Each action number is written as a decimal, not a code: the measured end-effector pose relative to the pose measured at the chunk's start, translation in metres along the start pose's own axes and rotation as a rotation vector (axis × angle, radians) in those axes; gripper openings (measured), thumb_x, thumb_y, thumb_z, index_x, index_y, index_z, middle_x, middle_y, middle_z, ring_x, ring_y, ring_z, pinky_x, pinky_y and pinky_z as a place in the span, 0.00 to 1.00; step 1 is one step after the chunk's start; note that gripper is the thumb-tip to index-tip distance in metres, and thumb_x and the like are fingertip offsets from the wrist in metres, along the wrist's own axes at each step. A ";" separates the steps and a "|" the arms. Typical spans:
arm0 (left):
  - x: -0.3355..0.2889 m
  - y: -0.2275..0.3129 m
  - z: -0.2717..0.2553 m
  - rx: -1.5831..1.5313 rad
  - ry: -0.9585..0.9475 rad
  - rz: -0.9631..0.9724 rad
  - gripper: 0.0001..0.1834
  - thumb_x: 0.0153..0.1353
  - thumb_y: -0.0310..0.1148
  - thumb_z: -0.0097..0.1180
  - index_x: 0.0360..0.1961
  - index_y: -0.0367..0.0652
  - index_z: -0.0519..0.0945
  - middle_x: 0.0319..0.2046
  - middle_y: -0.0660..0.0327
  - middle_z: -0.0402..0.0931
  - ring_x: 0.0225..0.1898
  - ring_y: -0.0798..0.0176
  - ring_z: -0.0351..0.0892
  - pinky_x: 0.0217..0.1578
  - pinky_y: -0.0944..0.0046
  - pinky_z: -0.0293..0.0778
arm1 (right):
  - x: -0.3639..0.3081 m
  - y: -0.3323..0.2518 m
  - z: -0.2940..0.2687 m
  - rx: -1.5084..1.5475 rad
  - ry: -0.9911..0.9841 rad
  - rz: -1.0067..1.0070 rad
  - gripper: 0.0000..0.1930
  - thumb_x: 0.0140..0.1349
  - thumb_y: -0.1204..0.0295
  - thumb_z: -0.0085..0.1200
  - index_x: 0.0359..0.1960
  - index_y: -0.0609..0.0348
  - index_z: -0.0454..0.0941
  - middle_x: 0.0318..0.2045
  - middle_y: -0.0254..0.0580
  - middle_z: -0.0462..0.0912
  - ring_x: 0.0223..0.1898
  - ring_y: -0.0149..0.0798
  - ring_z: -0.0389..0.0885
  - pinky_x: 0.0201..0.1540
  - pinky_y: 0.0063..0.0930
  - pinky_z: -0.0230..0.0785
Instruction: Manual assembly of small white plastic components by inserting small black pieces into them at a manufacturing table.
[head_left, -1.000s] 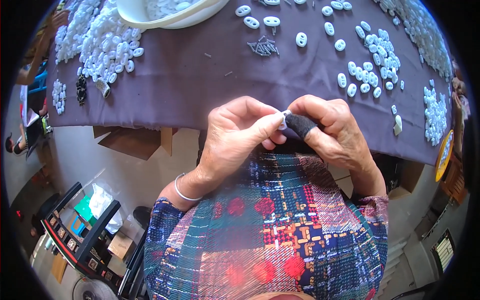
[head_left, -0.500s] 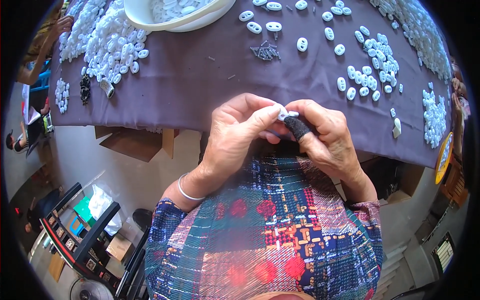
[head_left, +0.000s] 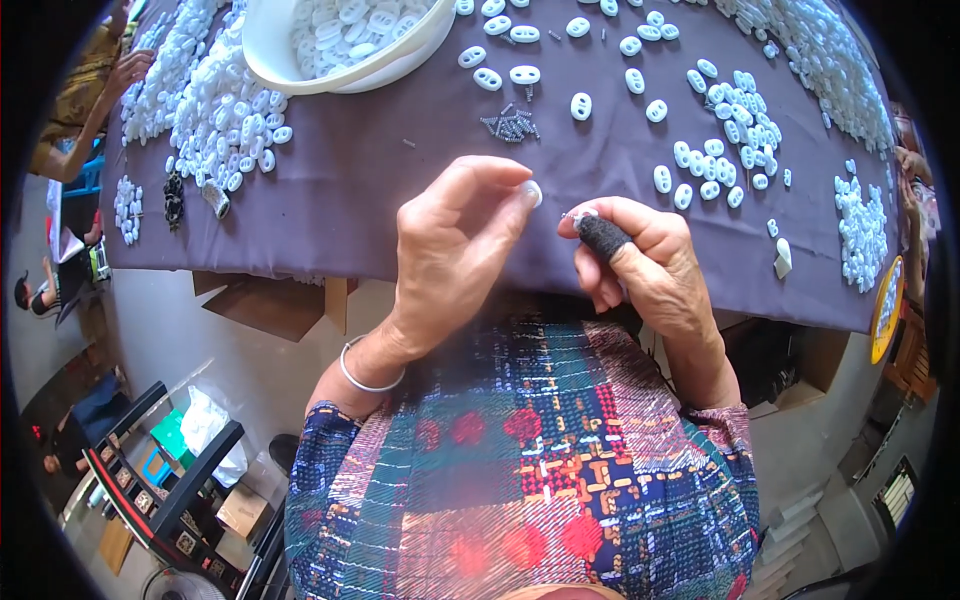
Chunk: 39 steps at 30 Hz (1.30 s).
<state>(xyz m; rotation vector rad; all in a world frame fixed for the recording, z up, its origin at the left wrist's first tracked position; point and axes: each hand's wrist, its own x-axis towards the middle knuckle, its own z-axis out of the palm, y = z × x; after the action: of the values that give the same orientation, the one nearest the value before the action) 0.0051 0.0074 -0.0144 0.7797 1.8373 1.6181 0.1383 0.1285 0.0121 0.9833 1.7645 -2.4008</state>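
Observation:
My left hand (head_left: pixel 450 240), with a silver bangle at the wrist, pinches a white oval cord-lock piece (head_left: pixel 536 193) between thumb and forefinger. To its right, apart from it, my right hand (head_left: pixel 650 255) closes thumb and forefinger on a small pale part (head_left: pixel 583 216); the fingers cover most of it. A dark knitted sleeve (head_left: pixel 605 237) wraps the right thumb. Beyond the hands lies a small heap of metal springs (head_left: pixel 512 124). Several white two-hole oval pieces (head_left: pixel 581 106) are spread past it, and a cluster of them (head_left: pixel 745 120) lies to the right.
A white basin (head_left: pixel 400 70) of oval pieces stands far left on the purple cloth (head_left: pixel 330 180), beside a large heap (head_left: pixel 215 110). Small white parts (head_left: pixel 860 235) are piled at the right edge. Another person's hand (head_left: pixel 130 70) shows at the far left.
My hands have drawn apart after meeting at one white piece. The left has moved up and left with the oval piece; the right keeps its pinch. The view has shifted slightly.

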 end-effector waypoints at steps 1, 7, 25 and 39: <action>0.005 -0.003 0.000 0.119 -0.003 0.103 0.08 0.52 0.22 0.59 0.35 0.37 0.77 0.29 0.59 0.78 0.28 0.69 0.78 0.28 0.70 0.73 | 0.000 0.001 0.000 0.021 -0.007 -0.005 0.10 0.66 0.72 0.42 0.40 0.66 0.74 0.18 0.32 0.74 0.13 0.18 0.64 0.17 0.12 0.59; 0.007 0.005 0.000 0.359 -0.025 0.279 0.09 0.50 0.21 0.61 0.34 0.40 0.80 0.33 0.62 0.75 0.30 0.73 0.73 0.25 0.74 0.67 | 0.003 0.003 -0.004 0.023 -0.042 -0.009 0.10 0.67 0.72 0.42 0.40 0.67 0.73 0.18 0.34 0.75 0.13 0.19 0.65 0.17 0.13 0.61; -0.009 0.004 0.000 -0.173 -0.140 -0.049 0.07 0.61 0.28 0.52 0.32 0.34 0.77 0.29 0.64 0.75 0.33 0.73 0.73 0.34 0.72 0.69 | 0.006 0.005 0.012 0.127 0.058 -0.063 0.08 0.62 0.73 0.50 0.33 0.68 0.75 0.14 0.27 0.67 0.14 0.18 0.60 0.15 0.13 0.51; -0.008 -0.007 -0.004 0.101 -0.114 0.179 0.03 0.56 0.23 0.57 0.29 0.34 0.76 0.27 0.62 0.73 0.29 0.71 0.70 0.31 0.72 0.66 | 0.007 0.014 0.019 -0.099 0.135 -0.168 0.06 0.59 0.76 0.50 0.35 0.65 0.76 0.18 0.28 0.72 0.18 0.19 0.65 0.20 0.14 0.56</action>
<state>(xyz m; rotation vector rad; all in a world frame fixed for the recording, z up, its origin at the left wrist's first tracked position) 0.0071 -0.0023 -0.0204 1.0851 1.8224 1.5626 0.1288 0.1095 -0.0003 1.0478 2.0683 -2.3628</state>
